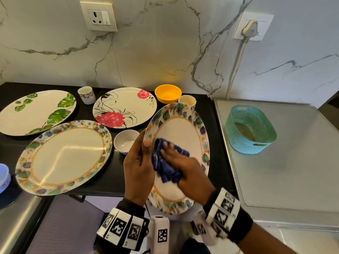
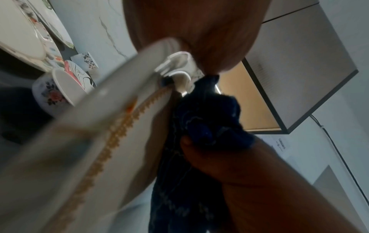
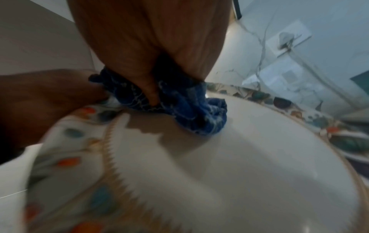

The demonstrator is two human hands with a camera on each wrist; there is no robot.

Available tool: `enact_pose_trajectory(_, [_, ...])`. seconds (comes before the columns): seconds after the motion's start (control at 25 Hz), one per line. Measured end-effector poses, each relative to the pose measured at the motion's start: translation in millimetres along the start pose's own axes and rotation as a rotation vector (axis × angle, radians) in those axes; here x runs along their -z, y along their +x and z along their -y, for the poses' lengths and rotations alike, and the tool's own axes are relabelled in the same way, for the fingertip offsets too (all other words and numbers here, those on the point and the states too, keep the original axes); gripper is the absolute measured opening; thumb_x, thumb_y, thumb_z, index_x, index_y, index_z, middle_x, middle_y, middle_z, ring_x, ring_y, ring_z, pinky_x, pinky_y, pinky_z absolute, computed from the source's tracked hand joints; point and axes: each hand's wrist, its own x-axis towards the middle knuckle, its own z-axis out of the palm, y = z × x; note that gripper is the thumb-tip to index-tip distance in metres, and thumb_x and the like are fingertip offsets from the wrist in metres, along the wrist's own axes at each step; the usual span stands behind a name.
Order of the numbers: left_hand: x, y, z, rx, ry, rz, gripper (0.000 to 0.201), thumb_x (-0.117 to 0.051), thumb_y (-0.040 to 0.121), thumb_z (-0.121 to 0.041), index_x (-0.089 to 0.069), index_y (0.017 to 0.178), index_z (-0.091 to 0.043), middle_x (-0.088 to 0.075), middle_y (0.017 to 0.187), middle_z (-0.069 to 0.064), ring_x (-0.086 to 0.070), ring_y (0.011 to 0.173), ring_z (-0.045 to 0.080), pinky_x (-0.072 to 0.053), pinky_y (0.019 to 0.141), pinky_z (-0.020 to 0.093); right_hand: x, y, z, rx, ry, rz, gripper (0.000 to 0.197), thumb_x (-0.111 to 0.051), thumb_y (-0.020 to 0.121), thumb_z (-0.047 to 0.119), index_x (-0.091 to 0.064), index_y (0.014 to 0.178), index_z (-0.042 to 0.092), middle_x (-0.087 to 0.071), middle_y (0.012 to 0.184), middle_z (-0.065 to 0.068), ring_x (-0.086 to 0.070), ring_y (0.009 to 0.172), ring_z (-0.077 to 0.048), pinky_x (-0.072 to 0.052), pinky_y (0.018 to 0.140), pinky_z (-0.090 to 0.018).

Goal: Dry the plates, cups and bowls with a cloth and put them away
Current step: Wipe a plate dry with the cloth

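Wiping the leaf-border plate (image 1: 180, 136) with the blue cloth (image 1: 166, 167), tilted above the bench (image 1: 113, 182).

With my left hand (image 1: 138, 173) I grip the plate by its left rim, thumb on the front, and my right hand (image 1: 185, 167) clutches the bunched cloth and presses it on the white middle. To do this well, I think I should move the cloth in circles out to the rim, turn the plate for the back side, and keep the left grip firm because a wet plate may slip. Other plates, cups and bowls wait on the bench, not yet put away.
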Motion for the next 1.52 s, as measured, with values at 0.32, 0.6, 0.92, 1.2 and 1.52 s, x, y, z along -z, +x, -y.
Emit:
enact_pose_trajectory(0.32, [8,0,-4,-0.033,0.101,0.055,0.037,-0.043,0.094,-0.034,-0.053,0.129,-0.025,-0.062,0.117,-0.011,-0.06,0.105,-0.005,-0.05,0.077,0.009,42,62,-31,-0.148,0.026,-0.26,0.05,-0.058,0.084,0.011,-0.054,0.134,0.005,-0.051,0.14,-0.012,-0.045,0.134,-0.02,-0.036,0.113,-0.045])
enact_pose_trajectory(0.6, [10,4,3,-0.014,0.045,-0.017,0.037,-0.043,0.093,-0.035,-0.055,0.127,-0.026,-0.067,0.106,-0.026,-0.061,0.104,-0.009,-0.049,0.078,0.008,-17,-6,14,0.019,0.064,0.031,0.049,-0.061,0.088,0.002,-0.052,0.136,0.008,-0.049,0.143,-0.005,-0.039,0.138,-0.015,-0.029,0.116,-0.031])
enact_pose_trajectory(0.92, [6,3,-2,-0.04,0.055,0.019,0.033,-0.043,0.093,-0.029,-0.051,0.125,-0.027,-0.06,0.111,-0.022,-0.058,0.101,-0.016,-0.046,0.075,0.003,44,60,-38,-0.191,0.066,-0.232,0.052,-0.055,0.083,0.021,-0.056,0.134,0.011,-0.056,0.137,-0.004,-0.049,0.13,-0.015,-0.037,0.111,-0.045])
enact_pose_trajectory(1.2, [15,11,12,0.001,0.132,-0.035,0.051,-0.042,0.093,-0.039,-0.054,0.136,-0.015,-0.064,0.121,-0.004,-0.062,0.11,0.004,-0.053,0.078,0.015,-19,-13,-16,0.009,0.056,0.07,0.057,-0.063,0.084,0.001,-0.048,0.139,0.009,-0.043,0.146,-0.002,-0.033,0.14,-0.01,-0.025,0.117,-0.028])
enact_pose_trajectory(1.52, [10,12,4,-0.074,0.169,0.026,0.043,-0.041,0.094,-0.031,-0.054,0.131,-0.013,-0.06,0.111,-0.016,-0.057,0.099,-0.016,-0.045,0.075,0.003,27,54,-56,-0.019,-0.115,-0.162,0.051,-0.059,0.09,0.019,-0.05,0.138,0.004,-0.041,0.148,-0.011,-0.037,0.14,-0.025,-0.032,0.114,-0.045])
